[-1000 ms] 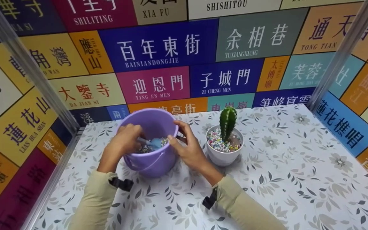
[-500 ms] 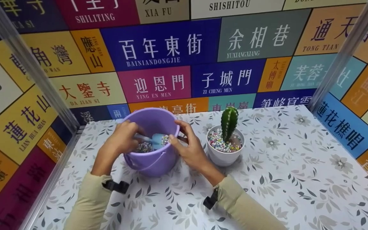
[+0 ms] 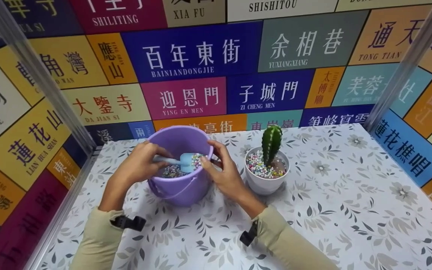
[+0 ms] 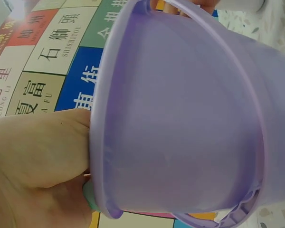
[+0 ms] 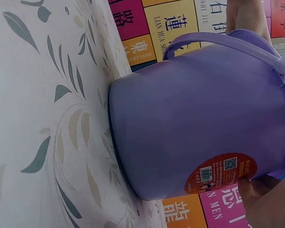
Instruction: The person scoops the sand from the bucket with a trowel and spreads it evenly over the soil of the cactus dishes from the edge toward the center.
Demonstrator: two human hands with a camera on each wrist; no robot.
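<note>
A purple bucket (image 3: 180, 193) stands on the table, its handle hanging down in front. My left hand (image 3: 141, 161) reaches over its left rim and grips the handle of a light blue scoop (image 3: 188, 162). Small multicoloured pebbles lie in the scoop's blade, and more pebbles (image 3: 174, 171) show below it in the bucket. My right hand (image 3: 226, 170) holds the bucket's right rim between thumb and fingers. In the left wrist view, the bucket wall (image 4: 180, 114) hides the left fingertips. The right wrist view has the right hand (image 5: 273, 204) beside the bucket's red sticker (image 5: 222, 174).
Just right of the right hand is a white pot (image 3: 265, 183) holding a green cactus (image 3: 271, 144) among coloured pebbles. A leaf-patterned cloth (image 3: 336, 210) covers the table. Behind stands a wall of coloured signs (image 3: 191, 52), with clear posts (image 3: 399, 71) at the corners.
The left hand has drawn back leftward and the scoop has risen out of the pebbles, its blade now loaded and in plain view. The right hand keeps its hold on the rim.
</note>
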